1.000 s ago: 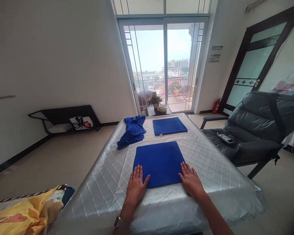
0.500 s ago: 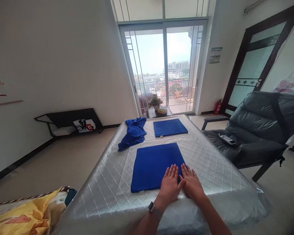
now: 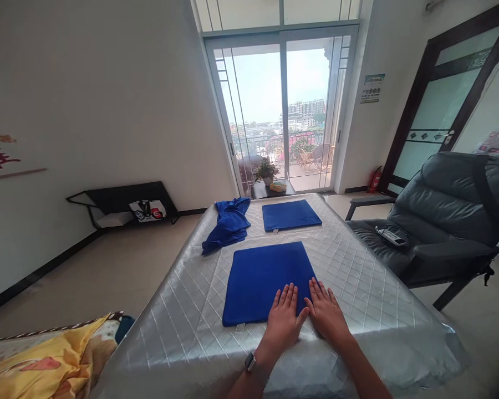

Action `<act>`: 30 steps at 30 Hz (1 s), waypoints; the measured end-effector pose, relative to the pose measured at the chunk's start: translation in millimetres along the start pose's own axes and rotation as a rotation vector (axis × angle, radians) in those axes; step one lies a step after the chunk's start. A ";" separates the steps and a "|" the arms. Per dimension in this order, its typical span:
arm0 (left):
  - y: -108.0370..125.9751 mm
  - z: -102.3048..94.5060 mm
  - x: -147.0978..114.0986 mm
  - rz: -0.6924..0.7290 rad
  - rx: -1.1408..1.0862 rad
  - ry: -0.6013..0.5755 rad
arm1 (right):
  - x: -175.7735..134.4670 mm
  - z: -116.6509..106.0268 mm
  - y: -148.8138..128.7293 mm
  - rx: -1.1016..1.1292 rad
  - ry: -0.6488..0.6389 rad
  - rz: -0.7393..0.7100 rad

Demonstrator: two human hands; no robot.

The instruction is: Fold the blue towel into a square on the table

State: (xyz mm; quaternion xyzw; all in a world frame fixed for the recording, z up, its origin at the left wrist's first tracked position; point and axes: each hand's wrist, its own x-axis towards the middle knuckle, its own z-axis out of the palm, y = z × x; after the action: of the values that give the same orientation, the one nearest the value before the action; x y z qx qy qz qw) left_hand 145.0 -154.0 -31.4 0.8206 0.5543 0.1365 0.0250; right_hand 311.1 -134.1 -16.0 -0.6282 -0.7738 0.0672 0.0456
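A blue cushion cover (image 3: 261, 277), flat and roughly square, lies on the silver quilted table cover (image 3: 183, 310), its small white tag at the near edge. My left hand (image 3: 285, 313) rests flat on the cover's near right part, fingers stretched out. Beside it, my right hand (image 3: 325, 310) lies flat over the right edge, fingers extended and thumb close to the left thumb. Neither hand grips anything. Farther back lies a second flat blue cover (image 3: 291, 215), also tagged. To its left is a crumpled blue cloth (image 3: 228, 224).
A dark recliner (image 3: 449, 205) with a corded remote (image 3: 391, 236) on its seat stands at the right. Yellow printed fabric (image 3: 45, 360) lies at the lower left. Beyond the table's far end, a potted plant (image 3: 266, 170) stands before the glass sliding door.
My left hand has slid slightly left and toward me across the blue cover. The right hand stays nearly in place, at the right edge. The view has shifted a little.
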 end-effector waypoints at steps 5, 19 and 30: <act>-11.5 -5.0 -12.8 -0.040 0.039 -0.050 | 0.1 1.5 -0.3 0.010 0.022 0.015; -63.1 -22.1 -64.7 -0.183 0.051 -0.104 | 0.6 4.4 1.7 -0.006 0.038 0.001; -91.8 -24.1 -101.5 -0.315 0.048 -0.094 | -1.1 0.9 0.3 -0.017 0.025 0.002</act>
State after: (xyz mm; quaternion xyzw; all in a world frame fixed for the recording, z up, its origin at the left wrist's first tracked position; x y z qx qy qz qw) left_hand 20.7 -214.4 -45.8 0.7293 0.6776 0.0791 0.0526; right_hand 311.4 -135.2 -16.9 -0.6302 -0.7730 0.0529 0.0496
